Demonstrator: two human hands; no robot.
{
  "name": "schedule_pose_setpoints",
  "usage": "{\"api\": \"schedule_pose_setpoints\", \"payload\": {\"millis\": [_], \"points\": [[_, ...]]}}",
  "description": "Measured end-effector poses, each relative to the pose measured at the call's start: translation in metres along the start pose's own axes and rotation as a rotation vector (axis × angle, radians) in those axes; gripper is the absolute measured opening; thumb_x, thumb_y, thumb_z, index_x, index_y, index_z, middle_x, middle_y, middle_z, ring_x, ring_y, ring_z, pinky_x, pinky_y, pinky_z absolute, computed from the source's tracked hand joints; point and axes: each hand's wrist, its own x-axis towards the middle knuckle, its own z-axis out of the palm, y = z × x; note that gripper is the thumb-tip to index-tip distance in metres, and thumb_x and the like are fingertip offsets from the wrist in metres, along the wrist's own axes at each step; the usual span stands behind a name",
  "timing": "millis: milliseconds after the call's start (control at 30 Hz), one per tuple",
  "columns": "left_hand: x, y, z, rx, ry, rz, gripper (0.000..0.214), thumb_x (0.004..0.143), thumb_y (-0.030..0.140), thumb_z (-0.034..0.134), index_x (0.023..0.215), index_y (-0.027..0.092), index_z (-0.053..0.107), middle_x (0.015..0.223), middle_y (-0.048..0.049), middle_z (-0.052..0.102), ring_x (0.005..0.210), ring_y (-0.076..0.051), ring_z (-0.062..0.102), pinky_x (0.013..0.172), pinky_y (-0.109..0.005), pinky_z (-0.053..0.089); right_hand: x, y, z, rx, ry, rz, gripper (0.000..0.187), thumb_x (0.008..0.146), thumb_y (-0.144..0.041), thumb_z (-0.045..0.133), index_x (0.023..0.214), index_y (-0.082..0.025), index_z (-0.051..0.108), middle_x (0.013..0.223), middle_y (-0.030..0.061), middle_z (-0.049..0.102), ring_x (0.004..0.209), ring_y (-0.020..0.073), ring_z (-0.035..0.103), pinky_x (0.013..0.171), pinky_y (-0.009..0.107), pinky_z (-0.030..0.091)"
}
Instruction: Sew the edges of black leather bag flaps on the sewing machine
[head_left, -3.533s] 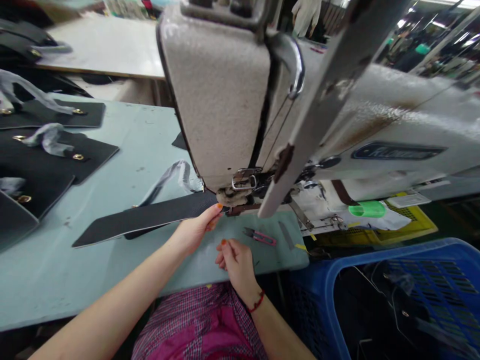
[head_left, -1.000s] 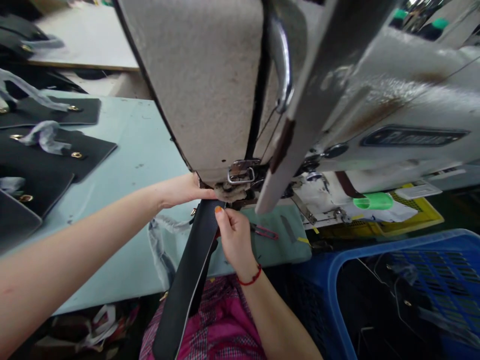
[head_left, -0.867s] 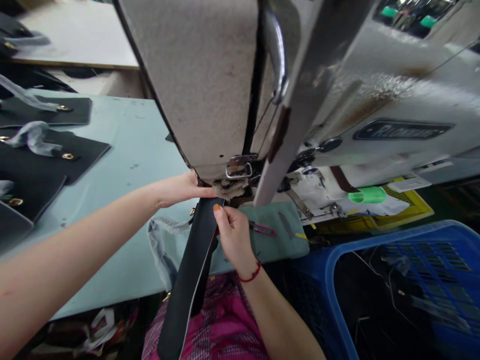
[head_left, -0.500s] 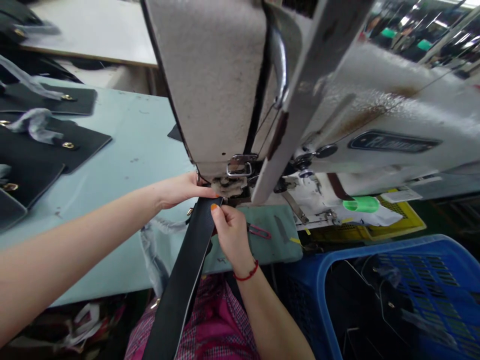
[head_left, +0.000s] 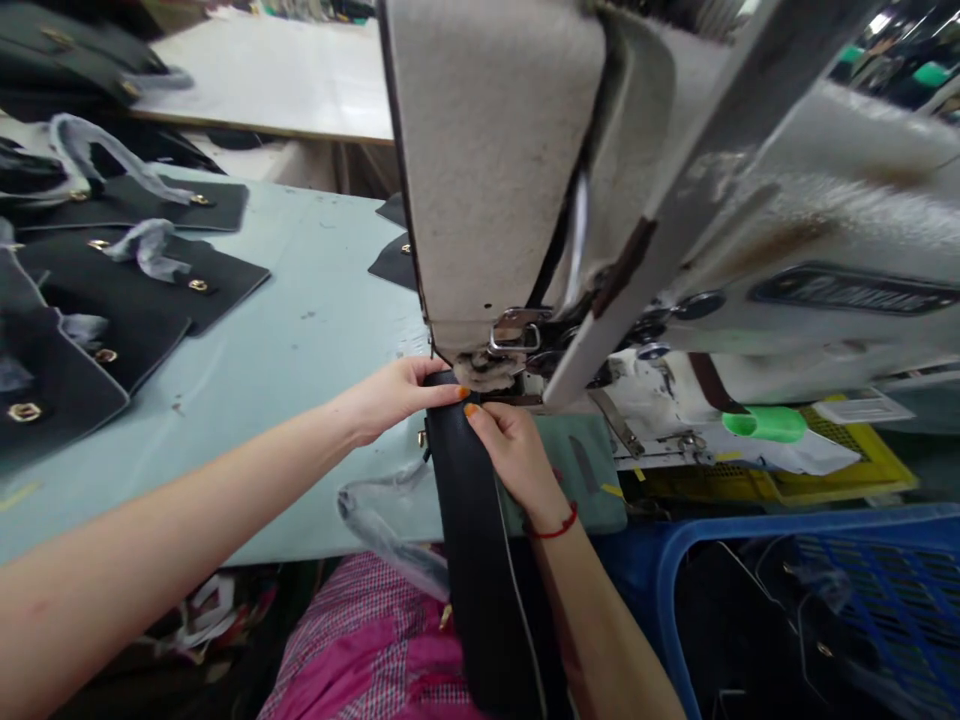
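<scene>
A long black leather-like bag piece point(head_left: 472, 540) runs from my lap up to the foot of a sewing machine point(head_left: 495, 170). My left hand point(head_left: 409, 397) grips its upper left part, thumb on top and fingers at the far edge. On the right edge, my right hand point(head_left: 517, 450) pinches the piece between thumb and curled fingers. Both thumb tips lie close together just in front of the machine's needle area, which the head of the machine mostly hides. A plastic-wrapped handle point(head_left: 386, 530) with gold fittings hangs at the piece's left side.
Several black panels point(head_left: 142, 285) with gold fittings and wrapped handles lie on the pale green table point(head_left: 300, 370) at left. A blue basket point(head_left: 667, 590) holding black pieces stands at lower right. A yellow crate point(head_left: 862, 465) and a green tube point(head_left: 765, 424) sit behind it.
The view has shifted left, so things appear further right. The black piece has swung from slanting to nearly upright in view, and my left fingers now reach over its far edge.
</scene>
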Motion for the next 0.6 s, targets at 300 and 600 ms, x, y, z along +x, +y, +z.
{"api": "schedule_pose_setpoints", "payload": {"millis": [300,600], "points": [[0.010,-0.039,-0.037,0.016,0.170,0.077,0.040,0.084,0.047,0.060,0.108,0.017,0.070,0.112,-0.0080,0.072,0.113,-0.027,0.061,0.107,-0.044,0.042,-0.001,-0.001,0.000,-0.089,0.015,-0.050,0.046,0.093,-0.044,0.047,0.057,-0.018,0.032,0.057,-0.0040,0.027,0.054,0.0078,0.026,0.049,0.024,0.018],[-0.039,-0.101,-0.025,0.281,0.003,0.285,0.075,0.060,0.040,0.082,0.129,0.025,0.058,0.145,-0.0092,0.051,0.140,-0.036,0.036,0.120,-0.042,0.024,-0.020,-0.003,-0.005,-0.062,-0.036,-0.003,0.046,0.092,-0.043,0.049,0.058,-0.019,0.031,0.059,-0.0041,0.026,0.055,0.0082,0.026,0.050,0.024,0.019]]}}
